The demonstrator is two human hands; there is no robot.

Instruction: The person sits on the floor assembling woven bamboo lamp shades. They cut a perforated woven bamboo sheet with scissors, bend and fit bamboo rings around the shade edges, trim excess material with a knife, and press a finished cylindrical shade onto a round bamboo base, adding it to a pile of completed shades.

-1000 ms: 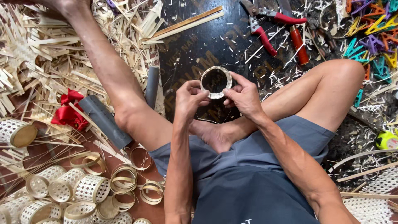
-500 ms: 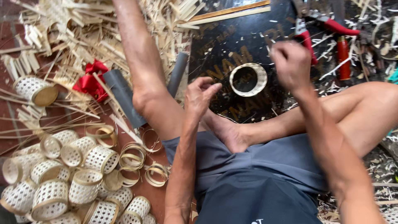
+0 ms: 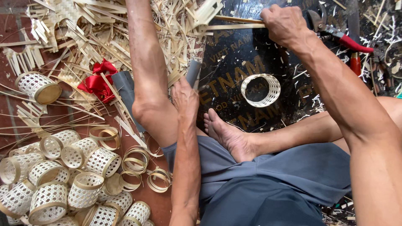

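Reaching up to the top edge of the dark glossy board, the right hand is curled into a fist around a long thin bamboo strip, with red-handled pruning shears lying just beside it. Meanwhile the left hand is loosely open and holds nothing, just resting by the raised knee. Between them on the board stands a small open-weave pale bamboo ring, untouched, and finished woven cylinders are heaped at the lower left.
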